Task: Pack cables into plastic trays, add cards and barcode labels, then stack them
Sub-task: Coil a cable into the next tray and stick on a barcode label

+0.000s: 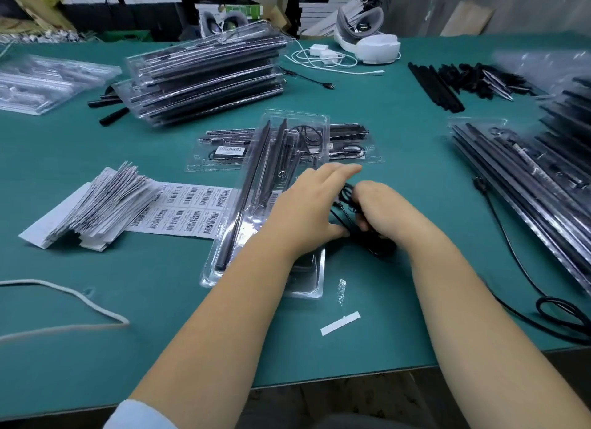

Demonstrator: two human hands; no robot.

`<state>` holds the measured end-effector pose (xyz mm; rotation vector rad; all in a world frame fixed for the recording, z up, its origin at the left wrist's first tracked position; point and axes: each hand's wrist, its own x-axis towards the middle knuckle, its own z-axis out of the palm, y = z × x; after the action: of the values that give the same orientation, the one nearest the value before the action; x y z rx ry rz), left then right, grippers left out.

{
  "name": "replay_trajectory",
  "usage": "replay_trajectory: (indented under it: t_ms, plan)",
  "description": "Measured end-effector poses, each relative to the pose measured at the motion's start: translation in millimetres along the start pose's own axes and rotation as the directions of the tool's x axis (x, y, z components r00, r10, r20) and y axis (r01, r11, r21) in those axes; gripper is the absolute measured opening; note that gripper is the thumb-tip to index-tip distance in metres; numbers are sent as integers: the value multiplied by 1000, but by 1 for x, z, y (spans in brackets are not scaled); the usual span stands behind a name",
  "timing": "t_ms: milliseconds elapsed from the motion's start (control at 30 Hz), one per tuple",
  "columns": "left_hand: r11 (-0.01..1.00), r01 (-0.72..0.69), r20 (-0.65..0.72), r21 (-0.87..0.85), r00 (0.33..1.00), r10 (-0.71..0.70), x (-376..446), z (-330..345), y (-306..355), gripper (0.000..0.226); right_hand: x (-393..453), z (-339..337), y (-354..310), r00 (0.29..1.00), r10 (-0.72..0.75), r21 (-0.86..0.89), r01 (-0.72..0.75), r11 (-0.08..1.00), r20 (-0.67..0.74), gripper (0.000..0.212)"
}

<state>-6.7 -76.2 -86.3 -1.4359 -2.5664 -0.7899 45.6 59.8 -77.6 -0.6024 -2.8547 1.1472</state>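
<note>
On the near part of the green table (128, 268), a white paper strip (340, 323) is lying beside both forearms, while the right hand (380, 209) is curling its fingers round a black cable (347, 201) and the left hand (307, 207) is touching it with fingers stretched nearly straight, just right of the open plastic tray (256, 204). Left of that tray, a barcode label sheet (188, 211) and fanned cards (96, 204) are lying flat. Farther back, stacked packed trays (204, 73) are sitting before a white headset (371, 41) and cluttered dark shelving.
</note>
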Motion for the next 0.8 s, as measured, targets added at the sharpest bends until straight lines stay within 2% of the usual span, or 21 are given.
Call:
replay_trajectory:
  t_ms: [67, 167, 233, 333, 367, 400, 467, 567, 667, 733, 800]
  plan:
    - [993, -50, -28, 108, 998, 53, 0, 0, 1, 85, -1, 0, 0, 1000, -20, 31, 20, 999, -9, 36]
    - [978, -125, -20, 169, 991, 130, 2, 3, 0, 61, -3, -5, 5, 1000, -11, 95, 13, 995, -20, 38]
    - [971, -126, 9, 202, 992, 126, 5, 5, -1, 49, -2, -7, 8, 1000, 19, 156, -18, 988, -5, 42]
    - [979, -81, 27, 186, 997, 77, 8, 7, -3, 49, -3, -8, 5, 999, 18, 140, -22, 990, 29, 35]
    - [988, -40, 23, 146, 999, 37, 9, 6, -2, 51, -4, -8, 3, 999, 16, 199, -21, 980, 28, 33]
    - [994, -2, 17, 105, 1000, 0, 10, 5, -3, 50, -4, -7, 2, 999, 41, 329, -50, 943, 36, 29]
    - [999, 1, -11, 47, 1000, -1, 11, 4, -4, 35, -5, -7, -2, 993, 90, 521, -115, 846, 73, 22]
    - [998, -60, -43, -11, 997, 60, 11, 3, -4, 16, -5, -4, -1, 993, 113, 486, -121, 866, 45, 14]
    - [997, -11, -90, -71, 996, 5, 10, 4, -4, 20, -5, -6, 3, 982, 112, 326, -57, 944, -152, 18]
    - [989, 32, -126, -145, 991, -51, 11, 4, -4, 22, -5, -9, 6, 973, 20, 303, 52, 952, -229, 20]
    - [981, 44, -131, -189, 989, -70, 11, 5, -4, 22, -7, -9, 5, 960, -85, 349, 178, 920, -265, 16]
